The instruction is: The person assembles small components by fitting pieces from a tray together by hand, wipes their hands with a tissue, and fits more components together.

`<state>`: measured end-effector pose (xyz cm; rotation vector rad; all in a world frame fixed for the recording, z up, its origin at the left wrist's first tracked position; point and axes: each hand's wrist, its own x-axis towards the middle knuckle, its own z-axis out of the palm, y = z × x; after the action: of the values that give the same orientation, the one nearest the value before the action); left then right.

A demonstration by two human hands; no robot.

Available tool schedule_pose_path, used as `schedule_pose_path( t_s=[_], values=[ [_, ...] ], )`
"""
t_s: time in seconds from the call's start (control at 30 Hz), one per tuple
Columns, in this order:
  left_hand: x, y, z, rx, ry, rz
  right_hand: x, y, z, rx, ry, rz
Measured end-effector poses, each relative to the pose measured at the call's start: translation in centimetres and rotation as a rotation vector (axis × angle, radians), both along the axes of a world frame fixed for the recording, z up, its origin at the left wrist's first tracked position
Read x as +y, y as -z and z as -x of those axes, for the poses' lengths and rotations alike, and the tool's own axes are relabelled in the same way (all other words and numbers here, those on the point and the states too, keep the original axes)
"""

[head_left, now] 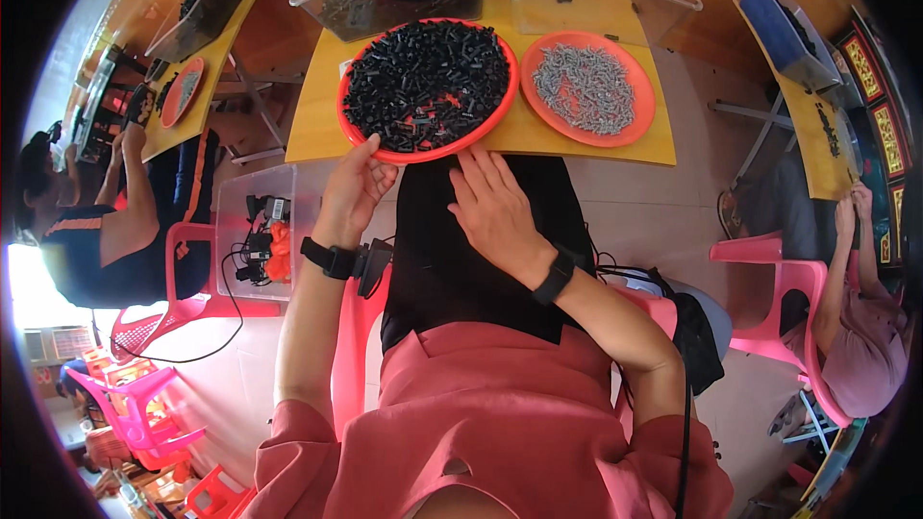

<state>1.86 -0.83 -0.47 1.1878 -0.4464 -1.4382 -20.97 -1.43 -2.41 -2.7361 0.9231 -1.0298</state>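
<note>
Now we seem to be steadying the tray (513, 77) on the table's (317, 117) near edge: our left hand (352, 185) pinches its rim, our right hand (498, 213) lies flat, apparently empty, contact unclear. Next calls for 2 hands keeping those black parts (423, 82) level.

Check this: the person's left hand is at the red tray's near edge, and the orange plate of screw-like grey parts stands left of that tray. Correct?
The side is wrong: in the head view, the orange plate of screw-like grey parts stands right of the red tray. The left hand is at that tray's near edge, as you say.
</note>
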Motion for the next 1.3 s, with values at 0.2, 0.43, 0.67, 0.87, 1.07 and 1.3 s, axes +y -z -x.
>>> schedule_pose_path(
  t_s=[0.2, 0.43, 0.67, 0.87, 1.07, 1.3],
  values=[
    [-0.2, -0.1, 0.2, -0.146, 0.057, 0.018, 0.5, -0.5, 1.0, -0.061, -0.054, -0.058],
    [2.0, -3.0, 1.7, -0.106, 0.020, -0.067, 0.1, -1.1, 1.1, -0.130, -0.047, -0.050],
    [6.4, -11.1, 6.3, -0.019, 0.120, 0.094, -1.1, -1.8, 1.6, -0.179, 0.024, -0.187],
    [9.2, -16.8, 9.7, 0.203, 0.430, 0.360, -1.5, -0.1, 1.6, -0.167, 0.038, -0.219],
    [12.6, -19.1, 13.1, 0.323, 0.625, 0.749, -1.2, -0.8, 1.7, -0.147, -0.028, -0.252],
    [9.2, -21.3, 17.4, 0.463, 0.923, 0.917, -1.3, -0.7, 2.1, -0.106, -0.025, -0.283]
  ],
)
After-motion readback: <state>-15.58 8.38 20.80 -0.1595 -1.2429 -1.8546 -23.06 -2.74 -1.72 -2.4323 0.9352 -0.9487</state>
